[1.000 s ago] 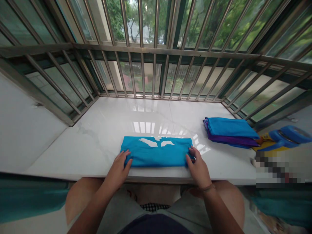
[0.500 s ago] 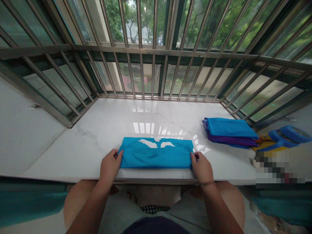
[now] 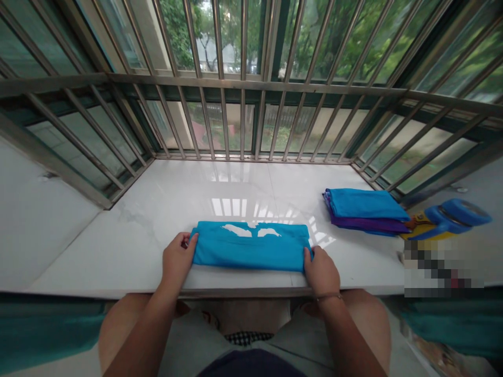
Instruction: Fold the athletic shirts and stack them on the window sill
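A blue folded cloth garment (image 3: 249, 252) with a white print along its far side lies as a flat long strip near the front edge of the white marble ledge (image 3: 129, 246). My left hand (image 3: 179, 256) pinches its left end between thumb and fingers. At the opposite end, my right hand (image 3: 321, 268) grips the right edge, thumb on top. Fingertips under the cloth are hidden on both sides.
To the right sits a stack of folded blue and purple cloths (image 3: 365, 207). Beside it stands a blue and yellow object (image 3: 451, 220), next to a blurred-out patch. Metal window bars (image 3: 259, 86) enclose the ledge at the back and sides.
My left hand has moved slightly up along the cloth's left end, and my right hand slightly down. The cloth's near edge now tilts a little. The view has shifted slightly.
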Demonstrator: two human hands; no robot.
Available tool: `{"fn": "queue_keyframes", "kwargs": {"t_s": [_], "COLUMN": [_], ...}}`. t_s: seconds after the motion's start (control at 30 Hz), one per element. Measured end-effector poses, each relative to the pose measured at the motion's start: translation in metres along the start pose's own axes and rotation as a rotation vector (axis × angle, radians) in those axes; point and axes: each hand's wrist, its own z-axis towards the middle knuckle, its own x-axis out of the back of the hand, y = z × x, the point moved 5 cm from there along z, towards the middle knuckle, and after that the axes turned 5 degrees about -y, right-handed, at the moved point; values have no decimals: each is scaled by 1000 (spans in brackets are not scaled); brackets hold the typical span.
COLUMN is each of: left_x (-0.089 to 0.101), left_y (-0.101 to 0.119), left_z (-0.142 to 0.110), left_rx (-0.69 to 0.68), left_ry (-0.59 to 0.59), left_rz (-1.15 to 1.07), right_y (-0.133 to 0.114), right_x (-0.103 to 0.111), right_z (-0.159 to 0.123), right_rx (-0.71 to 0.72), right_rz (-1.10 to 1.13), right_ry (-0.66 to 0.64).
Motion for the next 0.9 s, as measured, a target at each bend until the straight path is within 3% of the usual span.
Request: {"fn": "queue_keyframes", "kwargs": {"t_s": [0.13,0.23,0.37,0.5,0.7,0.9], "left_x": [-11,-16,-17,-15,-20,-33], "left_y": [-9,-15,-17,-17,-17,-4], "left_z": [7,8,8,7,13,29], "left_rx": [-22,-61,-63,-75,-215,-304], "left_ry": [-92,-75,-30,-3,-61,-258], "left_rz": [132,180,121,-6,-54,-50], "right_y": [10,17,17,0,-14,15], "right_x": [3,0,-1,4,4,11], "right_z": [-5,-9,-6,6,35,59], "right_rx": [-32,-17,-34,-82,-92,-58], "right_rz": [41,1,25,54,-36,-29], "right_ry": [44,45,88,131,43,-83]}}
